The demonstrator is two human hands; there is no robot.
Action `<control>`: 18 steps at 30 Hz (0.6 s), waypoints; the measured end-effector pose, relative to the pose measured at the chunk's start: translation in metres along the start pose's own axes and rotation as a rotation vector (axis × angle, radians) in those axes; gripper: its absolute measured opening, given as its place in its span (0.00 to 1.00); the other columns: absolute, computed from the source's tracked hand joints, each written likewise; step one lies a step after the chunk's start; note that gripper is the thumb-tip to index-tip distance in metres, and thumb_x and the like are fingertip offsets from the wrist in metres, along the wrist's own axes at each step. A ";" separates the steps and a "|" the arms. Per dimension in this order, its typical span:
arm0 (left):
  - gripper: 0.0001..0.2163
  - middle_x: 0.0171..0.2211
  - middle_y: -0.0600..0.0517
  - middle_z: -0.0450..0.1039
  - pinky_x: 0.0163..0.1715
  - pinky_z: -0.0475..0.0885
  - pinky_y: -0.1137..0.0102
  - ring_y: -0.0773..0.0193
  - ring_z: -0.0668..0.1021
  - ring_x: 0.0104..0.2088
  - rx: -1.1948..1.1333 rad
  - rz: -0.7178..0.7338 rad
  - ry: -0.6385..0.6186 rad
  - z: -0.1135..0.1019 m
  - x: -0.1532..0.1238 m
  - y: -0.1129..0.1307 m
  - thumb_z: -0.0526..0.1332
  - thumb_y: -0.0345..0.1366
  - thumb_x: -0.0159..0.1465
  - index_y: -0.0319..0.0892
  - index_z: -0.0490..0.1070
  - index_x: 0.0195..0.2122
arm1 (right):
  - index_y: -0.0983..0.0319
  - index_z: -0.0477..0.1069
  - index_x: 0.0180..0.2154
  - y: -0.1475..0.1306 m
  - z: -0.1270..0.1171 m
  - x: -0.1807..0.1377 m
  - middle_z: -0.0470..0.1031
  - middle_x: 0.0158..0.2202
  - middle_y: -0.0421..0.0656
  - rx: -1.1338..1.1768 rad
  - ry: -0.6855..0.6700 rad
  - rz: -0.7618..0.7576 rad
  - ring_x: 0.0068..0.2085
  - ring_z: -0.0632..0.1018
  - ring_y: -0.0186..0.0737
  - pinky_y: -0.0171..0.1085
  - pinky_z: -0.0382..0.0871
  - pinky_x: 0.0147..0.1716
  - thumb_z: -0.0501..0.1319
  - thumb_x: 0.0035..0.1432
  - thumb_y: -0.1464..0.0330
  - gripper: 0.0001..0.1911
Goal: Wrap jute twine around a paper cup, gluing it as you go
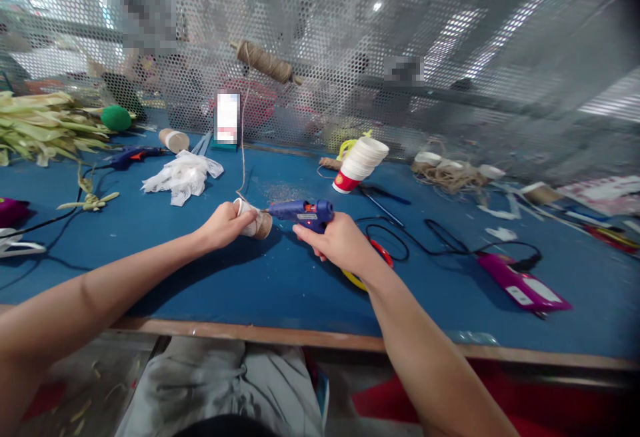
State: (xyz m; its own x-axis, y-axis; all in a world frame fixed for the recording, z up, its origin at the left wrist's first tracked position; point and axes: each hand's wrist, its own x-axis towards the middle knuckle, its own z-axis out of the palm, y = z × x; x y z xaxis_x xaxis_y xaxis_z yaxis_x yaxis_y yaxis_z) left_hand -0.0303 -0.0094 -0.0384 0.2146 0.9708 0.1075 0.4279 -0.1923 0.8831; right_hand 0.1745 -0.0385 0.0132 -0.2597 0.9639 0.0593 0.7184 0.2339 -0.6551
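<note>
My left hand point(224, 224) is closed round a paper cup point(256, 220) lying on its side, part wrapped in brown twine. A strand of twine point(243, 150) runs up from the cup to a twine spool point(263, 61) hung on the mesh screen. My right hand point(336, 242) grips a blue glue gun point(303, 213), whose nozzle points left and touches the cup's wrapped end. Both hands hover just above the blue tabletop point(260, 277).
A stack of white and red paper cups point(360, 164) lies behind the gun. White lace point(183, 176), a second blue glue gun point(134, 154), a wrapped cup point(173, 140), green leaves point(45, 124), loose twine point(450, 172), a black cable point(440, 240) and a purple device point(520, 285) surround them. People sit beyond the mesh.
</note>
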 end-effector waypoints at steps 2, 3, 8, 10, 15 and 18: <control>0.14 0.16 0.56 0.58 0.19 0.57 0.75 0.71 0.60 0.19 0.019 -0.004 -0.006 0.000 0.000 0.000 0.51 0.42 0.54 0.36 0.66 0.20 | 0.63 0.63 0.18 0.001 0.000 -0.001 0.64 0.10 0.38 0.010 -0.007 0.006 0.13 0.67 0.31 0.31 0.62 0.16 0.56 0.48 0.61 0.14; 0.15 0.16 0.56 0.58 0.19 0.56 0.75 0.71 0.60 0.19 0.026 -0.007 -0.009 0.000 0.000 0.000 0.50 0.43 0.54 0.36 0.65 0.20 | 0.63 0.63 0.18 0.001 0.000 -0.001 0.64 0.10 0.38 0.015 -0.010 0.007 0.13 0.67 0.31 0.31 0.62 0.15 0.56 0.48 0.61 0.15; 0.15 0.17 0.56 0.56 0.19 0.56 0.75 0.71 0.60 0.20 0.028 0.012 -0.012 0.001 0.000 -0.003 0.50 0.43 0.54 0.37 0.64 0.20 | 0.63 0.61 0.17 0.003 0.001 0.001 0.64 0.10 0.38 -0.003 0.001 -0.003 0.13 0.67 0.31 0.31 0.63 0.16 0.56 0.49 0.61 0.16; 0.14 0.18 0.56 0.57 0.20 0.56 0.75 0.71 0.60 0.20 0.031 0.034 -0.012 0.001 0.000 -0.003 0.50 0.43 0.54 0.38 0.63 0.19 | 0.63 0.61 0.16 0.002 0.001 0.002 0.64 0.10 0.38 -0.013 0.006 0.000 0.13 0.67 0.31 0.31 0.63 0.16 0.56 0.48 0.61 0.16; 0.15 0.16 0.56 0.55 0.19 0.56 0.74 0.71 0.59 0.19 0.033 -0.003 -0.010 0.001 0.002 0.000 0.50 0.43 0.54 0.37 0.64 0.19 | 0.63 0.61 0.17 0.001 0.001 -0.001 0.64 0.10 0.37 0.002 0.010 -0.009 0.13 0.67 0.31 0.31 0.63 0.15 0.56 0.49 0.60 0.16; 0.15 0.15 0.56 0.55 0.18 0.55 0.74 0.71 0.58 0.18 0.022 -0.045 0.004 0.001 0.004 0.002 0.50 0.43 0.53 0.37 0.64 0.19 | 0.63 0.62 0.17 0.001 0.000 -0.003 0.64 0.10 0.37 0.009 0.014 -0.010 0.13 0.67 0.31 0.30 0.62 0.15 0.56 0.48 0.60 0.15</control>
State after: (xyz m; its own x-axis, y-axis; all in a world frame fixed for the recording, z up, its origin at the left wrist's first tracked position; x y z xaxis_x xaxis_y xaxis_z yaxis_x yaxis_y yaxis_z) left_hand -0.0279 -0.0066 -0.0363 0.1914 0.9791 0.0693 0.4559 -0.1512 0.8771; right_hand 0.1760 -0.0416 0.0119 -0.2571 0.9634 0.0765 0.7103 0.2420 -0.6610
